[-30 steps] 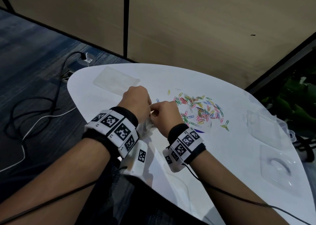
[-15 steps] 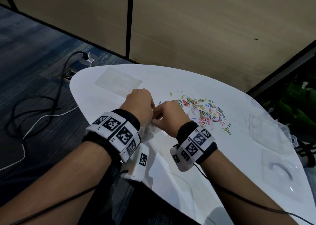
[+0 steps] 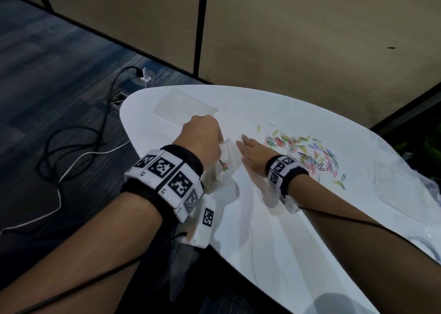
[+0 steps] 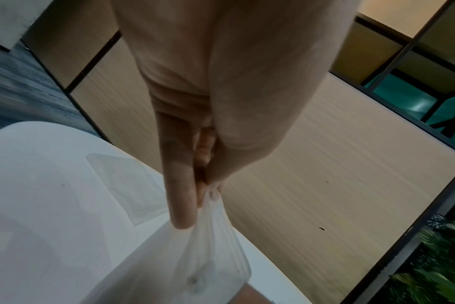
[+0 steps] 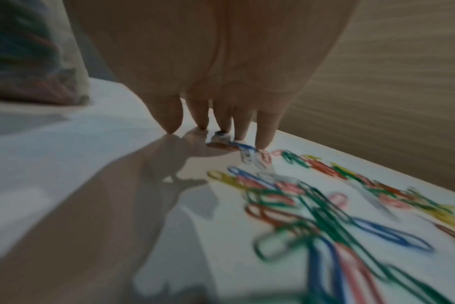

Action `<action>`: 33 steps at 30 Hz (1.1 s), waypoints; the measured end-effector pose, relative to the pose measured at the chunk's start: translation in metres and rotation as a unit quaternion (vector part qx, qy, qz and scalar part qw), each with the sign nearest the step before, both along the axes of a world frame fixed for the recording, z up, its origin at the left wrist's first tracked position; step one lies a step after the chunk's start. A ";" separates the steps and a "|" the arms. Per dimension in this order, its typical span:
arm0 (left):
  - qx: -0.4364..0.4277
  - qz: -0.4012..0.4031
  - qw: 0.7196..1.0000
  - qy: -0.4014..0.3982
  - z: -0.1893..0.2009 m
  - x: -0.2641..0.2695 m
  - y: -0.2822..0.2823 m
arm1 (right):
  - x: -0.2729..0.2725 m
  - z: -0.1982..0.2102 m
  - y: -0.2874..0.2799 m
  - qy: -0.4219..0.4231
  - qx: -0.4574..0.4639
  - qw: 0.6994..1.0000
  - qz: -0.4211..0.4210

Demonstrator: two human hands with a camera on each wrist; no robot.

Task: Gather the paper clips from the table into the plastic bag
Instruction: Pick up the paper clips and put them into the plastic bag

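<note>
While the left hand (image 3: pixel 201 138) pinched the bag (image 3: pixel 228 162) by its top edge, thumb against curled fingers (image 4: pixel 181 197), the right hand (image 3: pixel 253 155) lay flat on the table (image 3: pixel 274 230) just right of the bag, fingers straight and spread, gripping nothing. Its fingertips (image 5: pixel 170 125) met the white top, and in the right wrist view a blue clip (image 5: pixel 243 147) sat right at two of them, though blur hid whether it was pressed or merely touched.

From the pinch, the bag hung down to the table as a thin, cloudy film, and a small clump of coloured clips (image 3: pixel 224 165) showed through it low down, just beside the left wrist. Most of the clips (image 3: pixel 307 150) were loose on the table in a wide scatter right of the bag, starting just past the right hand and trailing off toward the table's right side; green, red, yellow, blue and pink ones were mixed together.

Left of the bag and farther from the person, a flat clear sleeve (image 3: pixel 185 107) lay near the table's edge. Beyond that edge, black and white cables (image 3: pixel 71 151) ran over the dark carpet.
</note>
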State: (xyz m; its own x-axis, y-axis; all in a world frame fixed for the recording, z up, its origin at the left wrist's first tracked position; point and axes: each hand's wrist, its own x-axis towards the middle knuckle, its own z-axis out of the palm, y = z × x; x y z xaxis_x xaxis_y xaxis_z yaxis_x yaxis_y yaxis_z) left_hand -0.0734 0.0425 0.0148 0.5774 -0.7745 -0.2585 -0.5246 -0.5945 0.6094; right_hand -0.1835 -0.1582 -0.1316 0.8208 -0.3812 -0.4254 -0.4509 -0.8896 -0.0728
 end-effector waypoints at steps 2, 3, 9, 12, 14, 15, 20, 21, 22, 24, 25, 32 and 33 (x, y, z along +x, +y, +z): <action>0.001 -0.005 1.000 -0.005 -0.001 0.000 -0.001 | -0.019 -0.009 -0.004 0.007 -0.040 0.999 -0.021; 0.000 -0.006 1.000 -0.009 -0.001 0.001 -0.001 | -0.031 -0.011 -0.006 0.014 -0.059 0.997 -0.038; 0.007 -0.009 1.000 -0.003 -0.002 -0.006 -0.002 | -0.093 -0.009 -0.006 0.007 -0.053 0.996 -0.068; 0.015 -0.011 1.000 -0.003 0.000 -0.013 -0.004 | -0.091 -0.002 -0.007 -0.067 -0.082 0.993 -0.059; 0.021 -0.013 1.000 -0.001 0.002 -0.016 -0.007 | -0.087 0.002 -0.007 -0.087 -0.100 0.988 -0.081; 0.023 -0.013 1.000 0.001 0.003 -0.017 -0.009 | -0.086 0.002 -0.008 -0.087 -0.103 0.986 -0.098; 0.028 -0.019 0.999 0.006 0.004 -0.021 -0.016 | -0.086 0.016 -0.019 -0.207 -0.003 0.924 -0.321; 0.029 -0.021 0.999 0.006 0.003 -0.022 -0.017 | -0.089 0.017 -0.022 -0.231 0.044 0.897 -0.374; 0.031 -0.024 0.999 0.004 0.003 -0.023 -0.018 | -0.091 0.021 -0.022 -0.252 0.104 0.867 -0.417; 0.032 -0.028 0.999 0.002 0.003 -0.025 -0.019 | -0.091 0.031 -0.017 -0.327 0.261 0.771 -0.480; 0.031 -0.029 0.999 0.001 0.003 -0.025 -0.020 | -0.088 0.038 -0.011 -0.380 0.347 0.702 -0.492; 0.028 -0.023 0.999 -0.008 0.001 -0.026 -0.021 | -0.050 0.088 0.067 -0.417 0.549 0.615 -0.382; 0.025 -0.023 0.999 -0.009 0.002 -0.027 -0.022 | -0.046 0.087 0.075 -0.410 0.518 0.656 -0.365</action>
